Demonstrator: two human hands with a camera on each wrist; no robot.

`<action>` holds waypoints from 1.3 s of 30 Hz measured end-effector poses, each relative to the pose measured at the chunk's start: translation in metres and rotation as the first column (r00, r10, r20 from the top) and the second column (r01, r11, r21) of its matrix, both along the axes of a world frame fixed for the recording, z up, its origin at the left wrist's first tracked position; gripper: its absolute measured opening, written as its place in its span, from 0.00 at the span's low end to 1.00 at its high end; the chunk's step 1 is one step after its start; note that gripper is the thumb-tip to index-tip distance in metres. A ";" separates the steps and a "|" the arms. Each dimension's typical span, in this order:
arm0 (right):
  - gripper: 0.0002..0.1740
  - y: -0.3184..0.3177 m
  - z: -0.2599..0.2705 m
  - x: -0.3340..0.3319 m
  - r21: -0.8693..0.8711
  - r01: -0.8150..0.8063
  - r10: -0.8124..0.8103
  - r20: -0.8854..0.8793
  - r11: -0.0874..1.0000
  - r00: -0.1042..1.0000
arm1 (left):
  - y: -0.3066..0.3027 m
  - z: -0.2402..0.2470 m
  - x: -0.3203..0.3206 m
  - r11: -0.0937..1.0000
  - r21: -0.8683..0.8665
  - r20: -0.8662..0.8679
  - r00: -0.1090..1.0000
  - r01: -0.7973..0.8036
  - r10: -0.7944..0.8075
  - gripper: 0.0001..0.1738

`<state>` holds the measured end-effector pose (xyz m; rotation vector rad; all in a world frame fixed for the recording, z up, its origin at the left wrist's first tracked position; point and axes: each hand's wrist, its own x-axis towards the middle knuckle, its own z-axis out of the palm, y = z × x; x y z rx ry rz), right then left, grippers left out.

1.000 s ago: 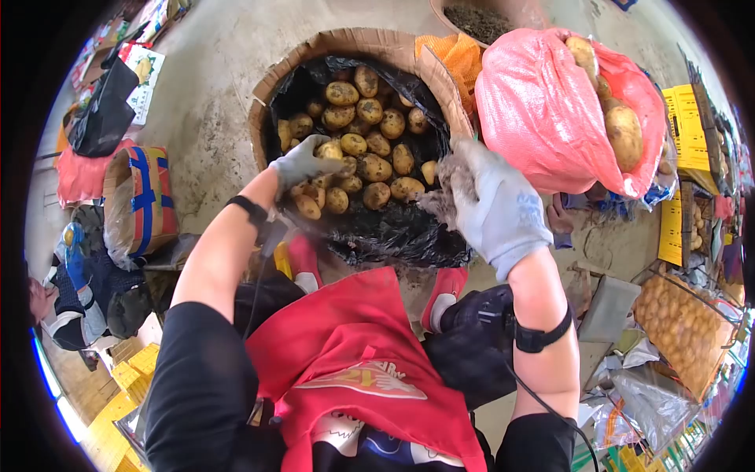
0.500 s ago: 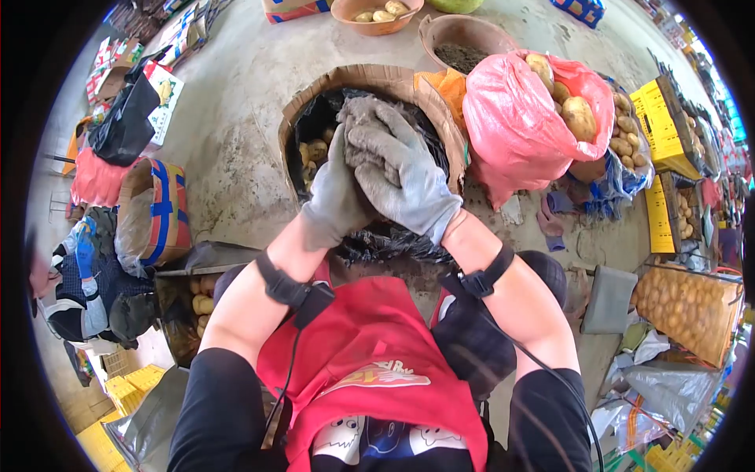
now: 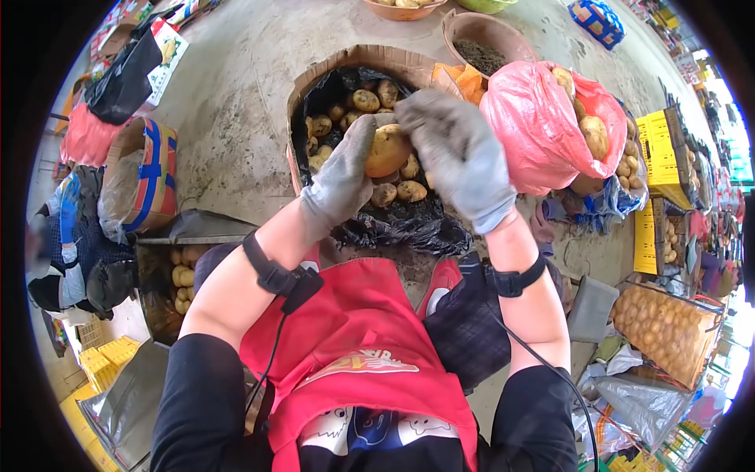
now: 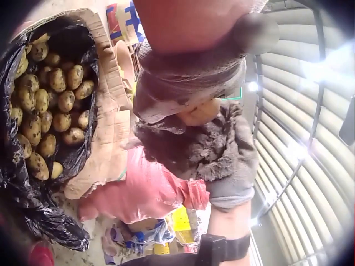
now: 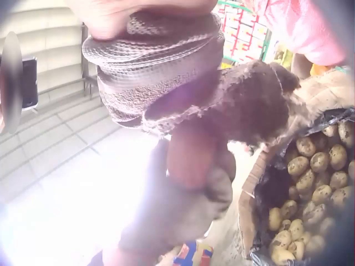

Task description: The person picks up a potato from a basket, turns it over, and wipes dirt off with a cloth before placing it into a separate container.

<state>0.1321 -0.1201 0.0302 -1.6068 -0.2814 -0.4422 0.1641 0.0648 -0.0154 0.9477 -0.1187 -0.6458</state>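
A large potato (image 3: 387,149) is held between my two grey-gloved hands above a cardboard box (image 3: 314,67) lined with black plastic. My left hand (image 3: 342,177) cups its left side. My right hand (image 3: 460,157) curls its fingers over the top and right side. Many more potatoes (image 3: 366,100) lie in the box below. In the left wrist view the potato (image 4: 202,111) shows between the two gloves, with the box's potatoes (image 4: 50,105) to the left. In the right wrist view the potato (image 5: 191,155) is half hidden by glove fabric.
A pink sack (image 3: 535,126) of potatoes leans against the box's right side. A bowl of dirt (image 3: 480,35) stands behind. Yellow crates (image 3: 668,118) and a mesh bag of potatoes (image 3: 668,330) sit at right. At left are a taped box (image 3: 149,177) and a crate of potatoes (image 3: 181,275).
My left hand has come up out of the box with a potato. Both hands met, pressed together, and now hold the potato between them, slightly parted.
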 end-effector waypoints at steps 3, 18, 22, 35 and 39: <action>0.13 0.007 -0.016 0.004 -0.551 0.205 -0.066 0.261 0.809 0.963 | -0.003 0.002 -0.010 0.985 0.157 0.217 0.975 -0.073 0.038 0.28; 0.10 -0.006 -0.011 -0.003 -0.530 0.140 -0.113 0.083 0.837 0.990 | -0.007 -0.014 0.008 0.992 0.123 -0.012 1.000 -0.004 0.006 0.26; 0.12 -0.040 -0.026 0.004 -0.827 0.078 -0.231 -0.064 0.557 0.971 | 0.009 0.005 0.022 0.989 -0.148 -0.316 0.947 0.015 -0.062 0.32; 0.09 0.015 -0.018 -0.013 -0.615 -0.036 0.015 -0.040 0.788 0.999 | 0.000 -0.011 0.022 0.990 -0.141 -0.495 0.866 -0.009 -0.063 0.23; 0.12 0.003 -0.024 -0.011 -0.909 -0.164 -0.142 -0.233 0.383 0.962 | 0.008 -0.016 0.035 0.998 -0.019 -0.460 0.887 -0.059 0.044 0.26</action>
